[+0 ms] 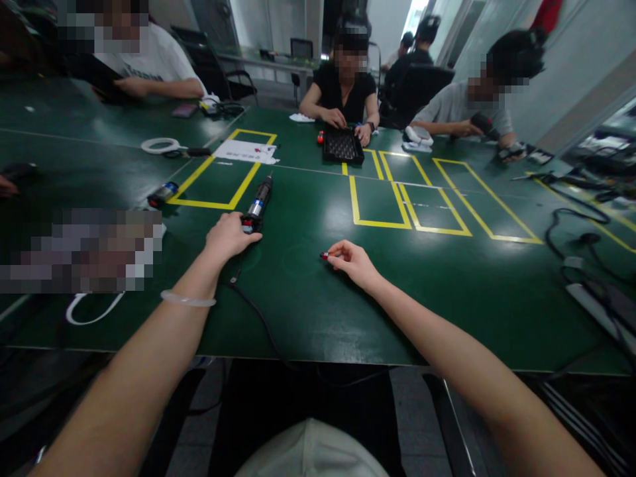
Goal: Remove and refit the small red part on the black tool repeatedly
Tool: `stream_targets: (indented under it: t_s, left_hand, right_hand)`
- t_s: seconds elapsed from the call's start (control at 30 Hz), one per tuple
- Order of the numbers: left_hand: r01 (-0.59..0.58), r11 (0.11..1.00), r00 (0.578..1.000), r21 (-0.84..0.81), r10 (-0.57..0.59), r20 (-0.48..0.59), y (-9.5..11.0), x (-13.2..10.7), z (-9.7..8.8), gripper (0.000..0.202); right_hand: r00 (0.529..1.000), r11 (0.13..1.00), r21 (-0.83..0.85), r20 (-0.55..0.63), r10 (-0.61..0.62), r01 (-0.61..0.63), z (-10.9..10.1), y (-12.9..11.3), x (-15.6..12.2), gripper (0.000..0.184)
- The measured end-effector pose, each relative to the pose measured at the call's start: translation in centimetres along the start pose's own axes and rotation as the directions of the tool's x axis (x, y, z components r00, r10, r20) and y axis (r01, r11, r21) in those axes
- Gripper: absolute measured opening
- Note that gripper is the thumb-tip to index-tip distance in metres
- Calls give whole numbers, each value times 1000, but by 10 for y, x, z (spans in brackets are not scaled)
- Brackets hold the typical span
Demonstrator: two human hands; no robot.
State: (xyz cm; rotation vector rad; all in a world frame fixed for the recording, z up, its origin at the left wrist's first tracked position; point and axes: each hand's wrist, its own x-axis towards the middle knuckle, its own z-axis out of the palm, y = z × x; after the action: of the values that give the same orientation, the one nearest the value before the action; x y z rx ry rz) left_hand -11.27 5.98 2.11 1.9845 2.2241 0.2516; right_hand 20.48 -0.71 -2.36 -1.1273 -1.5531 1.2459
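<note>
My left hand (229, 236) rests on the green table (318, 311), fingers curled over the rear end of an electric screwdriver (258, 203) that lies pointing away from me, its black cable trailing back toward the table edge. My right hand (350, 261) is further right, fingers pinched on a small red part (324, 256) held just above the table. A clear bangle (187, 300) sits on my left wrist.
Yellow tape rectangles (380, 205) mark the table. A black tray (342, 146) lies before a person opposite. Other people sit at the far left and far right. Cables and a power strip (599, 298) lie right. A white cable coil (159, 146), paper sheet (246, 152) and another tool (162, 193) lie left.
</note>
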Motion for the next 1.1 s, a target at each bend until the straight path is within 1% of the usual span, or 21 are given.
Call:
stream_targets:
  t_s: [0.07,0.13,0.2,0.27,0.4,0.5,0.57,0.67,0.8,0.93,1.0,1.1]
  left_hand:
    - [-38,999,999,4,38,5,16,-12,2,75]
    - [-88,996,996,5,88,4,34,-24,5,73]
    - [-141,990,990,5,141,9,52,-36,8,71]
    - [-206,978,978,-4,206,16,70,-47,11,67]
    - [-312,950,950,-18,312,11,102,-64,20,61]
    - [-372,928,928,-26,372,3,117,-70,27,61]
    - [-414,909,910,-40,415,4,122,-73,29,61]
    - [-455,888,890,-71,457,14,121,-76,31,60]
    - [-460,883,884,-96,465,38,117,-81,28,60]
    - [-463,881,882,-95,469,49,115,-84,27,59]
    - [-466,880,880,-95,472,49,115,-85,27,60]
    - [-487,866,869,-111,493,43,115,-85,28,62]
  right_hand:
    - [998,999,9,51,36,-37,-6,-3,3,31]
    - [997,998,26,61,53,-54,-11,-5,5,34]
    - [999,996,80,15,33,-34,-14,-5,4,37]
    - [999,991,133,-32,-10,14,-15,-5,2,39]
    - [999,988,147,-7,-47,47,-16,-3,-4,39]
    - [998,990,119,-20,-67,69,-19,-1,-4,38]
    - [994,992,67,-38,-101,104,-21,0,-4,37]
    - [991,991,-16,-31,-134,133,-22,2,-3,35]
    - [989,987,-76,14,-144,145,-19,3,-5,32]
    - [985,976,-135,35,-167,171,-15,2,-8,27]
    - [981,962,-194,43,-189,194,-13,1,-8,23]
    - [966,916,-307,46,-256,258,-10,0,-9,16]
